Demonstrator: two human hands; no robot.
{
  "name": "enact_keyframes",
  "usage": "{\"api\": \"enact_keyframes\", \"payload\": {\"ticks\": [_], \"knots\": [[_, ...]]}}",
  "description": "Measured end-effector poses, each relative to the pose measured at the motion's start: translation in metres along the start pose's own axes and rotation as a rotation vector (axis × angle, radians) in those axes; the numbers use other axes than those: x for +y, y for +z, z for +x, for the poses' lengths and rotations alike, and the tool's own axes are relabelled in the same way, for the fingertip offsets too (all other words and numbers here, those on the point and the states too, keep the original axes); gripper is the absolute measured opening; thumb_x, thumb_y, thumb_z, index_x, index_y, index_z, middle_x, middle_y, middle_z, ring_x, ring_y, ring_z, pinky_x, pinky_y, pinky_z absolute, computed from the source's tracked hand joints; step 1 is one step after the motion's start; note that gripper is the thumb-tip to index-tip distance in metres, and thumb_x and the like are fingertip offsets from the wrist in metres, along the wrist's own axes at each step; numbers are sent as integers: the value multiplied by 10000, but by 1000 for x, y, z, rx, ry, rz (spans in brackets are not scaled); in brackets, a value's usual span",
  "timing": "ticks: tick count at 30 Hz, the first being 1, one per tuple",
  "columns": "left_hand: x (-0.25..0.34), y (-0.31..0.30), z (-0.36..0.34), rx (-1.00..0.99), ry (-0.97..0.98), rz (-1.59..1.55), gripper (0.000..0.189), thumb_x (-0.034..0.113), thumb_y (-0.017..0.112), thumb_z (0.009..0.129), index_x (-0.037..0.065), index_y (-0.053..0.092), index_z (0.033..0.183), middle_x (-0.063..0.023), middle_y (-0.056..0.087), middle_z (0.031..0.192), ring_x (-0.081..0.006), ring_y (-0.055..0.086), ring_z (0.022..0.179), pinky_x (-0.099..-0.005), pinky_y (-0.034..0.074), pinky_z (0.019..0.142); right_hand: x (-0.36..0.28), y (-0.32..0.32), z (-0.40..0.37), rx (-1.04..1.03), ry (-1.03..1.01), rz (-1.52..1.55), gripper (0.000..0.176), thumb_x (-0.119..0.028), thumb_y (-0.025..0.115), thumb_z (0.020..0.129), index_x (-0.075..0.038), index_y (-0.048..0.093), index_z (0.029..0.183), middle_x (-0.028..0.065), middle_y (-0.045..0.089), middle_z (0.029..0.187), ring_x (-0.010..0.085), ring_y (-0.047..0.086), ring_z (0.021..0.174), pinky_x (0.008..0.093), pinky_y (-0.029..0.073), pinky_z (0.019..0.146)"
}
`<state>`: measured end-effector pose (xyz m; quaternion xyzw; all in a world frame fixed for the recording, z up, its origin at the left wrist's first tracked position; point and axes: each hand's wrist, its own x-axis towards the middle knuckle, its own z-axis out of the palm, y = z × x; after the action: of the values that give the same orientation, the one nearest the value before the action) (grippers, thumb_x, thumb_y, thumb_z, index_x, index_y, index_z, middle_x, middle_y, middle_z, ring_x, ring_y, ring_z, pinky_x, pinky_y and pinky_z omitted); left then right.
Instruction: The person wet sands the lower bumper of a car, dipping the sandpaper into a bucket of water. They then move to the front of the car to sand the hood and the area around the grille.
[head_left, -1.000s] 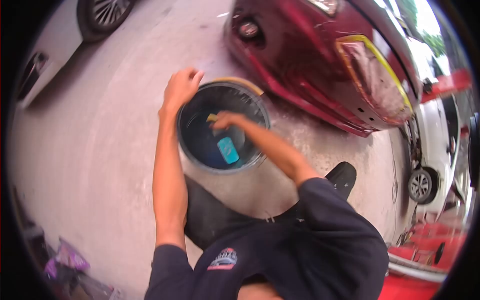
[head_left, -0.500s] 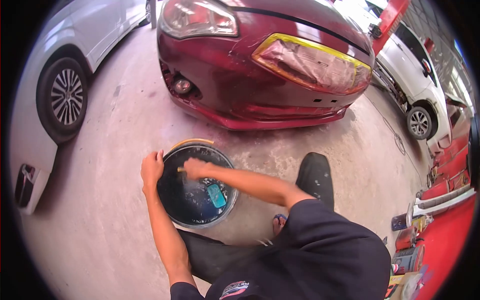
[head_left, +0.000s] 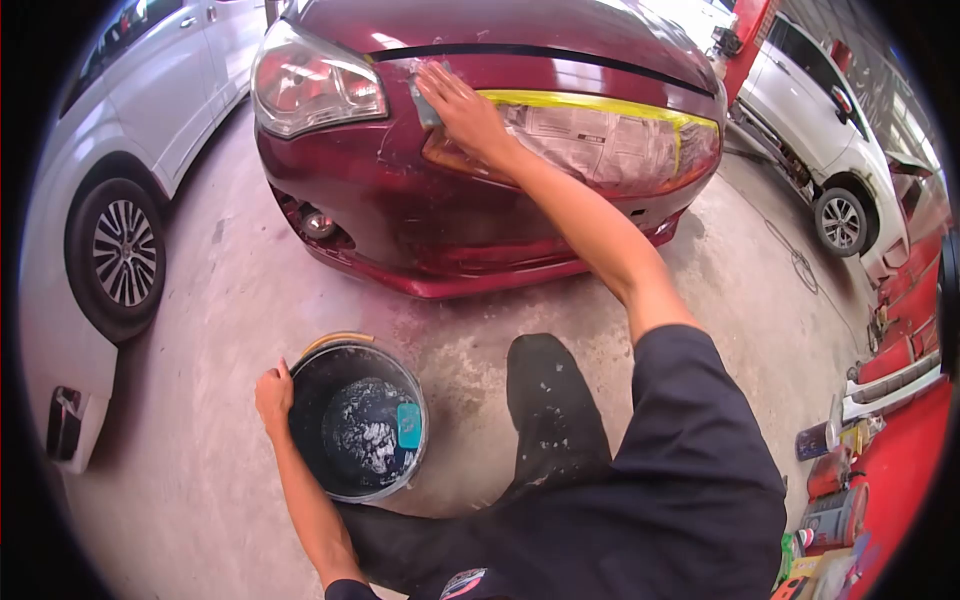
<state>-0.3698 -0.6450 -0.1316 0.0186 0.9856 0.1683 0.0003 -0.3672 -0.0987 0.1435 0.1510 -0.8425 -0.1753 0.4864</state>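
My right hand point(head_left: 465, 115) lies with extended fingers on the dark red car bumper point(head_left: 400, 210), beside the headlight. Under its palm and fingers it holds a grey piece of sandpaper point(head_left: 428, 108), mostly covered. Down on the left, my left hand point(head_left: 272, 395) is closed on the rim of a black bucket point(head_left: 307, 450). Inside the bucket there is water with whitish foam or reflections, and a turquoise block point(head_left: 408, 426) sits near its right wall. The grille opening is covered with masking paper point(head_left: 590, 140) edged in yellow tape point(head_left: 560, 99).
A white car's wheel point(head_left: 122, 257) stands at the left. Another white car point(head_left: 815, 120) is at the right, by a red lift post point(head_left: 745, 50). Paint cans point(head_left: 835, 515) and other supplies line the lower right. My bent knee point(head_left: 550, 400) is beside the bucket.
My right hand has moved out of the bucket and up onto the bumper, with the sandpaper. My left hand stays at the bucket rim. The view has shifted slightly.
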Motion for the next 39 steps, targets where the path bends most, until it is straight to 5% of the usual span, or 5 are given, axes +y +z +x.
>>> {"api": "enact_keyframes", "payload": {"ticks": [8,13,21,24,39], "knots": [[-1,4,3,-25,-42,6,651,519,447,1078,-38,776,1015,-330,734,1050,-516,700,1038,-593,523,916,59,-53,-85,139,862,-187,743,-128,578,901,59,393,1596,207,383,1703,369,333,1597,557,257,1296],[-5,1,5,-48,-52,17,650,507,445,1072,-55,768,1018,-349,727,1035,-526,698,1037,-591,522,930,-1,-22,-15,73,265,-10,644,-131,536,929,82,447,1530,315,472,1577,441,418,1515,550,314,1257],[-10,12,9,2,-62,55,693,536,435,1072,-69,765,1003,-361,721,1063,-519,696,1064,-583,512,943,150,-69,-115,153,1049,-203,678,-393,410,1130,146,390,1541,332,421,1615,437,351,1560,522,267,1293],[-7,14,7,-11,-96,27,704,544,426,1070,-71,765,1036,-359,723,1079,-519,695,1072,-581,513,956,55,-50,-61,35,557,-250,655,-395,423,1120,133,403,1507,328,461,1580,463,426,1508,541,312,1271],[-13,12,20,-160,-120,185,780,565,311,1094,-76,739,1213,-384,684,1233,-523,627,1253,-583,465,1096,183,-107,-159,76,656,-197,557,-359,466,1114,76,484,1462,329,494,1540,469,455,1477,549,363,1236]]}}
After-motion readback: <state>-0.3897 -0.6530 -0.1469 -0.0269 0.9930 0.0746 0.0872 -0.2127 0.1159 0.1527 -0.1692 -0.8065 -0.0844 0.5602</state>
